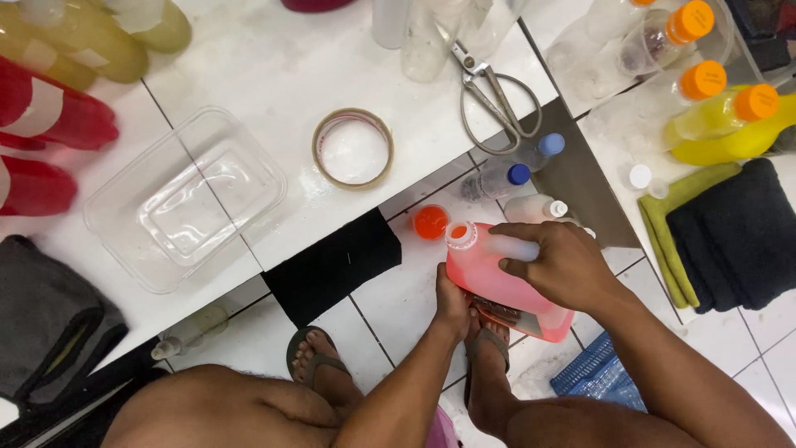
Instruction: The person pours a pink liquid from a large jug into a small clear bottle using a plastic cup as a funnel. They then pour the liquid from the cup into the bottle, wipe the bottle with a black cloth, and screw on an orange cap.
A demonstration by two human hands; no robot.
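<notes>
Lower centre of frame: both hands hold an uncapped pink jug (497, 282) tilted over the tiled floor, right hand (564, 267) closed around its handle, left hand (452, 305) closed underneath; liquid-filled, likely heavy and slippery.

White tiled counter (274, 75): clear plastic tub (186, 199), tape roll (352, 148), scissors (495, 95), red bottles (50, 120)

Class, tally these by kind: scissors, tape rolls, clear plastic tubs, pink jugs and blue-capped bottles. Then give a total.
Scissors: 1
Tape roll: 1
Clear plastic tub: 1
Pink jug: 1
Blue-capped bottles: 2
Total: 6
</notes>
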